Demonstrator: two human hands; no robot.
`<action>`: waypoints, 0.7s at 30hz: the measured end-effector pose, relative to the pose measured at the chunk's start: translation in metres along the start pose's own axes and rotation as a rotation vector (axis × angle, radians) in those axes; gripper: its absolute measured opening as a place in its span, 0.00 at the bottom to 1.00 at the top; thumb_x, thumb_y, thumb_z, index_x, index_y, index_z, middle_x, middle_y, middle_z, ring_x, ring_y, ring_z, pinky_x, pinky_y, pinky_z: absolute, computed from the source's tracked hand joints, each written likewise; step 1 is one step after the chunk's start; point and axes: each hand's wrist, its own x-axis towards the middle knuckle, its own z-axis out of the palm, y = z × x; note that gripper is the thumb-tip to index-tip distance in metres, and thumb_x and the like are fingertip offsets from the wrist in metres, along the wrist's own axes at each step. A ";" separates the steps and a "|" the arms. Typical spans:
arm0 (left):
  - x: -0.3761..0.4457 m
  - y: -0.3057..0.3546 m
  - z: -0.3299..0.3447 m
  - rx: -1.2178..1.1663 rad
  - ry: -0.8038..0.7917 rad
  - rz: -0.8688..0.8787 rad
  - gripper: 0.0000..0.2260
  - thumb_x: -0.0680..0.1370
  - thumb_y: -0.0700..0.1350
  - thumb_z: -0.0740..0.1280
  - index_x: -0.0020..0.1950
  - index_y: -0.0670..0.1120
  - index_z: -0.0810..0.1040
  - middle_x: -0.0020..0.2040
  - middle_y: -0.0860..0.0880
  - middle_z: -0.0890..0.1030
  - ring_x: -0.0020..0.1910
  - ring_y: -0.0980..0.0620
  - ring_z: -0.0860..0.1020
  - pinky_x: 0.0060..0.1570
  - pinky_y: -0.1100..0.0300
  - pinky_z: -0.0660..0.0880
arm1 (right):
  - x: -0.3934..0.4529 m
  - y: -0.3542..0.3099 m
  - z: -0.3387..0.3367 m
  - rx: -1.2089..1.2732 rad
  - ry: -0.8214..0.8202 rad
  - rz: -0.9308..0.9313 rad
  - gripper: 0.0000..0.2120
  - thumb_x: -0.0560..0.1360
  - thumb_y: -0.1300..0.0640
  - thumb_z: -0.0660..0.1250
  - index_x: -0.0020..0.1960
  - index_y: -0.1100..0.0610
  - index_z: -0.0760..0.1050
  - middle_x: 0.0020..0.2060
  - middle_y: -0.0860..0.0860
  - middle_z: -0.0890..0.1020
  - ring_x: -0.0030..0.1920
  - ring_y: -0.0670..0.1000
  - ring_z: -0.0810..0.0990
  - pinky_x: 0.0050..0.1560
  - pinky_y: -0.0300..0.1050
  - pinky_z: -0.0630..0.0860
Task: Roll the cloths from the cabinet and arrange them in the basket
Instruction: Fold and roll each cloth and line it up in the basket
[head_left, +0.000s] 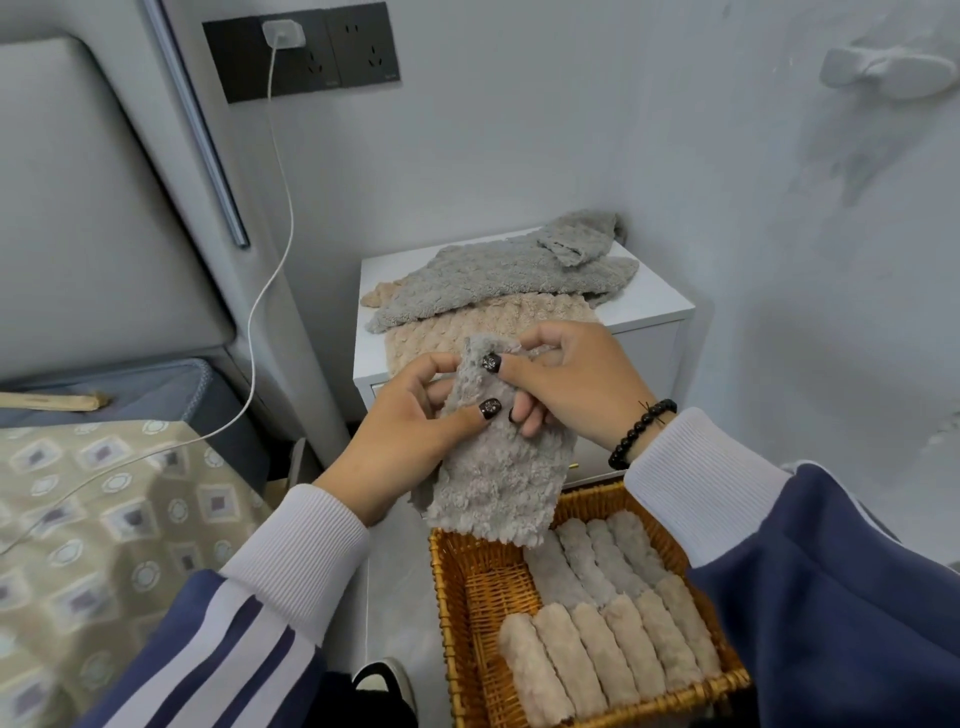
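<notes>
Grey cloth in hand: a small fluffy grey cloth (501, 457) with a curly, tufted pile, folded lengthwise into a narrow strip that hangs down from both hands, its lower edge just over the back-left corner of the basket.
Left hand: the left hand (410, 431) pinches the strip's left edge, the thumb with its dark painted nail pressed on the front of the cloth and the fingers curled behind it.
Right hand: the right hand (571, 384) grips the top of the strip, thumb on the front near the upper edge and fingers curled round the right side; a black bead bracelet (641, 431) sits on that wrist.
Basket: a woven wicker basket (467, 587) stands on the floor below the hands, in front of the cabinet.
Rolled cloths: a back row of grey rolls (597, 556) and a front row of beige rolls (608, 654) lie side by side in the basket, touching, filling its right part; the left part shows bare weave.
Cabinet: a white bedside cabinet (654, 306) stands in the corner of the wall.
Cloths on the cabinet: loose grey cloths (498, 275) lie spread and rumpled on its top, overlapping a flat beige cloth (493, 322) that reaches the front edge.
Sleeves: navy with white stripes and white ribbed cuffs.
Bed: a patterned bedspread (104, 519) at the left, with a white charger cable (260, 291) trailing onto it from a wall socket.
</notes>
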 end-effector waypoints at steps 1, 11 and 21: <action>0.001 0.000 0.001 -0.005 0.015 0.007 0.15 0.74 0.32 0.68 0.58 0.43 0.74 0.45 0.47 0.86 0.43 0.51 0.84 0.41 0.59 0.81 | -0.001 -0.001 -0.001 0.018 0.021 -0.019 0.10 0.76 0.60 0.68 0.56 0.59 0.72 0.26 0.54 0.82 0.23 0.50 0.78 0.23 0.36 0.71; 0.015 0.011 0.016 -0.184 0.134 0.022 0.14 0.76 0.32 0.66 0.59 0.44 0.76 0.46 0.45 0.86 0.43 0.48 0.85 0.39 0.56 0.81 | -0.005 0.012 -0.025 -0.065 0.387 -0.118 0.21 0.72 0.58 0.72 0.60 0.49 0.68 0.44 0.46 0.80 0.40 0.45 0.79 0.43 0.36 0.76; 0.026 0.012 0.043 -0.378 0.153 -0.047 0.17 0.77 0.34 0.64 0.66 0.42 0.74 0.54 0.40 0.83 0.50 0.44 0.84 0.45 0.50 0.82 | -0.020 0.039 -0.039 0.527 0.058 0.333 0.21 0.70 0.52 0.74 0.60 0.59 0.77 0.54 0.54 0.83 0.55 0.54 0.81 0.57 0.53 0.77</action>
